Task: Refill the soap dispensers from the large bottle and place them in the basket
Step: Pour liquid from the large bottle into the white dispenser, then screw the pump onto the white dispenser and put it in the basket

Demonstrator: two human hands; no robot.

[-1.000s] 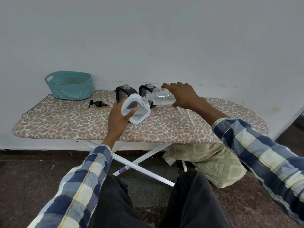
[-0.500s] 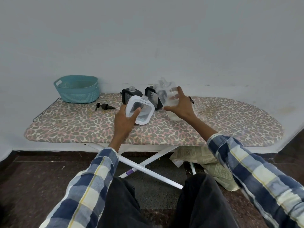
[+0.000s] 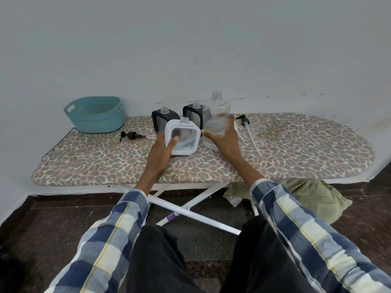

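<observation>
The large bottle (image 3: 216, 121), tipped over the white dispenser (image 3: 182, 138) a second ago, now stands upright on the ironing board (image 3: 296, 149), gripped by the right hand (image 3: 225, 138). The left hand (image 3: 161, 147) grips the dispenser just left of it, so pouring looks finished; the basket (image 3: 95, 114) sits well left.

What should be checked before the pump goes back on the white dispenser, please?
1. White dispenser steadied by left hand: ok.
2. Its neck open, no pump on: ok.
3. Large bottle upright on the board, right hand round it: ok.
4. Spare pump lying within reach beside the basket: ok.
5. Fill level in white dispenser: cannot tell.
6. Black dispensers capped: not ok, both open.
</observation>
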